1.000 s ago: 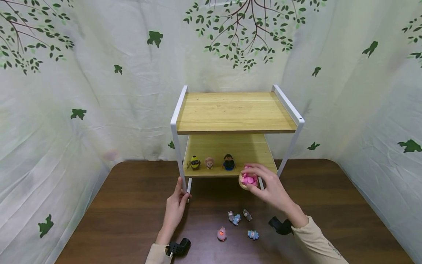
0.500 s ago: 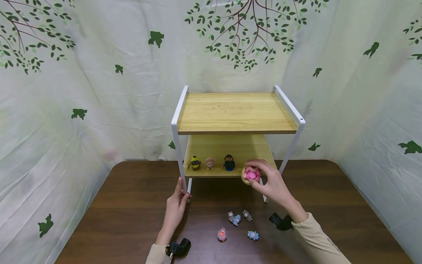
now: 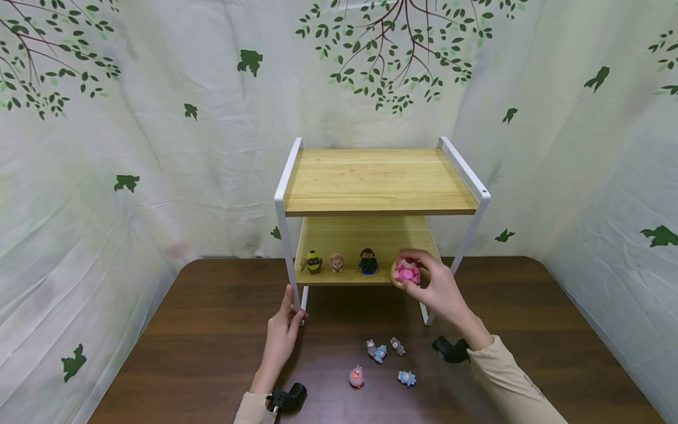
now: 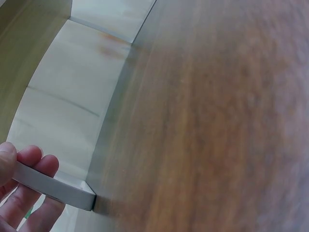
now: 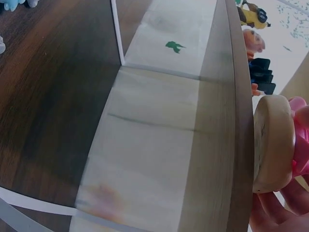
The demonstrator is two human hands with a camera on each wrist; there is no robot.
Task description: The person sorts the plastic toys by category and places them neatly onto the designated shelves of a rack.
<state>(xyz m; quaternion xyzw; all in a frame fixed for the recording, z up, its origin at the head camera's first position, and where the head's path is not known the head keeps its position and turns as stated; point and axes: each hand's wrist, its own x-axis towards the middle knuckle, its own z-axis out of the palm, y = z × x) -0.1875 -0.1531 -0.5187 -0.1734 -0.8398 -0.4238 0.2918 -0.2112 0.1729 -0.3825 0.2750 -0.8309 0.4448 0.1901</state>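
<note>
My right hand (image 3: 445,294) holds a pink toy figurine (image 3: 406,272) at the right front of the lower wooden shelf (image 3: 339,235). Its round tan base (image 5: 274,145) is close to the shelf's edge in the right wrist view; whether it touches, I cannot tell. To its left stand a yellow-and-black figurine (image 3: 313,262), a small light-brown one (image 3: 336,262) and a dark-haired one (image 3: 368,262). My left hand (image 3: 282,330) grips the rack's white left leg (image 4: 58,188), fingers on both sides of it.
Several small toys lie on the brown table (image 3: 212,341) before the rack: a pink one (image 3: 356,376), a spiky blue one (image 3: 406,377), a grey one (image 3: 397,345) and a grey-and-blue pair (image 3: 376,350). The upper shelf (image 3: 376,176) overhangs the lower one. A leaf-printed curtain (image 3: 159,147) surrounds the table.
My right hand has raised the pink figurine slightly and carried it a little right, tipping it more upright at the lower shelf's edge. My left hand stays on the leg.
</note>
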